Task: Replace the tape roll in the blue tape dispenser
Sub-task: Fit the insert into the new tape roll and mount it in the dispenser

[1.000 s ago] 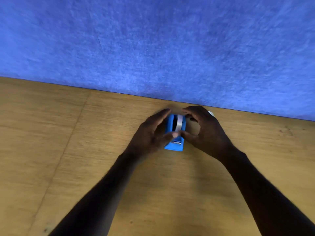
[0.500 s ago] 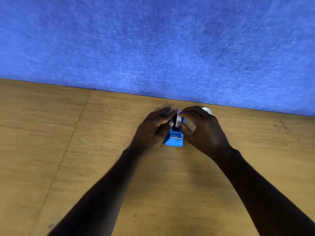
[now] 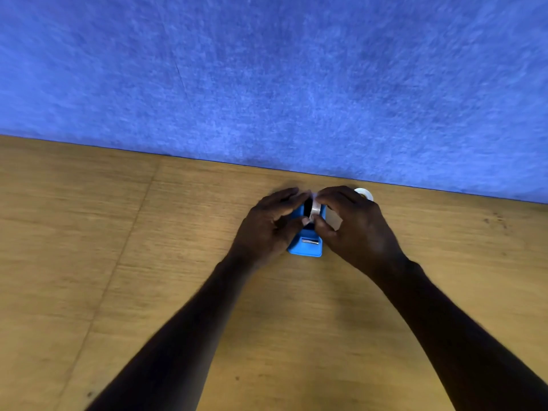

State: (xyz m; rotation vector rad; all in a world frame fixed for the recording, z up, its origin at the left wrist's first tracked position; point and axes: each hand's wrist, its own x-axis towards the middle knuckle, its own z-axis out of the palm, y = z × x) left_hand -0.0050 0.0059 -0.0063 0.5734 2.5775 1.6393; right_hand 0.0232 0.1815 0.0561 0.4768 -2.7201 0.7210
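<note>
A small blue tape dispenser (image 3: 307, 247) stands on the wooden table near the blue wall, its metal cutter facing me. A whitish tape roll (image 3: 315, 208) sits upright in the dispenser's top slot. My left hand (image 3: 271, 225) wraps the dispenser's left side, thumb touching the roll's front. My right hand (image 3: 353, 225) pinches the roll from the right with thumb and forefinger. A second white tape roll (image 3: 364, 193) lies on the table behind my right hand, mostly hidden by it.
The wooden table (image 3: 118, 262) stretches wide to left and right and toward me. A blue felt wall (image 3: 267, 84) rises right behind the dispenser.
My fingers have moved from the dispenser's sides up onto the tape roll, which stands slightly higher and more tilted in the slot. The dispenser stays where it was.
</note>
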